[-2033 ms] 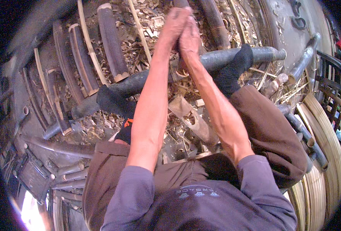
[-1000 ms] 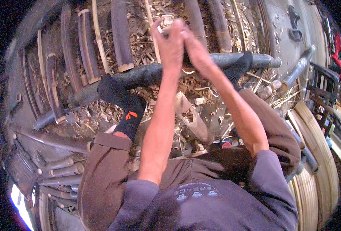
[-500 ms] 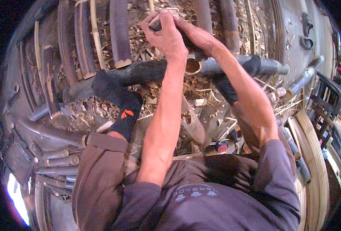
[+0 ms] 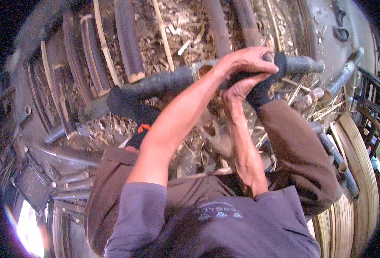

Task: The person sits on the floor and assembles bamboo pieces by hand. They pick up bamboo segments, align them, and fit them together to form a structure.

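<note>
The ground was littered with pale bamboo shavings [image 4: 179, 32], and several split bamboo lengths [image 4: 128, 41] lay in a rough row across it, their near ends close to a thick dark bamboo pole [image 4: 164, 82] set crosswise. Through the head camera I saw a foot in a black sock at each side of that pole, the left sock [image 4: 129, 105] and the right sock [image 4: 263, 92] both against it, with a round cut opening [image 4: 205, 71] between them.

The piece being handled was mostly hidden between the hands, just above the pole and beside the right sock; only its blunt greyish end [image 4: 267, 56] showed. For good control, I judged, the piece wanted even pressure from both palms, fingertips clear of its end, and the pole kept steady under the feet.

The left hand [image 4: 248, 60] was uppermost, its arm slanting across the body to the right, fingers curled around the piece. The right hand [image 4: 241, 87] sat beneath, wrist bent, its fingertips close to the left's. The hands were together, but I could not tell whether the right one gripped or merely supported.
</note>
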Motion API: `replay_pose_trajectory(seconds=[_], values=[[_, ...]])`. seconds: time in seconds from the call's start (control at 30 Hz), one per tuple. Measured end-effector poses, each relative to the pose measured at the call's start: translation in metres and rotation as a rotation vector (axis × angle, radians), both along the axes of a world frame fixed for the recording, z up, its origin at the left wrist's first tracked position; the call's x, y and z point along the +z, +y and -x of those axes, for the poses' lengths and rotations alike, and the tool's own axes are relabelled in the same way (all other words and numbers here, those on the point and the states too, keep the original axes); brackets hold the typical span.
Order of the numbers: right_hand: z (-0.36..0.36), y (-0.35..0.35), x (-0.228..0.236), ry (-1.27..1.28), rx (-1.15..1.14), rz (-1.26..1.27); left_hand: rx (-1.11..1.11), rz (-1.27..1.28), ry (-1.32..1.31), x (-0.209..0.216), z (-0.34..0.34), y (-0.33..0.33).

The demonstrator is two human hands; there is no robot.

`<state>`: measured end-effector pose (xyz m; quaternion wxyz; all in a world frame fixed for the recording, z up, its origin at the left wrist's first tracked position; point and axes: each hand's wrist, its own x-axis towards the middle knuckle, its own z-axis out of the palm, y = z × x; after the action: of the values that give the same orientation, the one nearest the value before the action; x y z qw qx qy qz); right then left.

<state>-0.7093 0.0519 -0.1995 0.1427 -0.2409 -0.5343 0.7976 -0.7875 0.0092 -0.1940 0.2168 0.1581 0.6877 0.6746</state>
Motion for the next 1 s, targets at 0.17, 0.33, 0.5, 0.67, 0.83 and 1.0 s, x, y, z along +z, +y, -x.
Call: replay_pose_trajectory(seconds=[0.17,0.33,0.5,0.67,0.83,1.0], values=[[0.046,-0.060,0.008,-0.078,0.368,-0.026,0.455,-0.020,-0.208,-0.016,0.022,-0.070],[0.053,-0.088,0.027,-0.375,1.055,-0.460,1.231,-0.141,-0.241,-0.011,-0.027,-0.126],[0.021,-0.096,0.037,-0.156,1.895,-0.301,1.834,-0.236,-0.023,-0.008,-0.135,-0.116],[0.022,-0.099,0.021,-0.068,1.695,-0.426,1.835,-0.403,-0.167,0.015,-0.117,-0.117],[0.051,-0.095,0.015,-0.036,1.367,-0.581,1.519,-0.301,-0.065,-0.040,-0.059,-0.133],[0.029,-0.092,0.032,-0.182,0.708,-0.633,0.928,-0.087,0.361,-0.065,0.004,-0.126]])
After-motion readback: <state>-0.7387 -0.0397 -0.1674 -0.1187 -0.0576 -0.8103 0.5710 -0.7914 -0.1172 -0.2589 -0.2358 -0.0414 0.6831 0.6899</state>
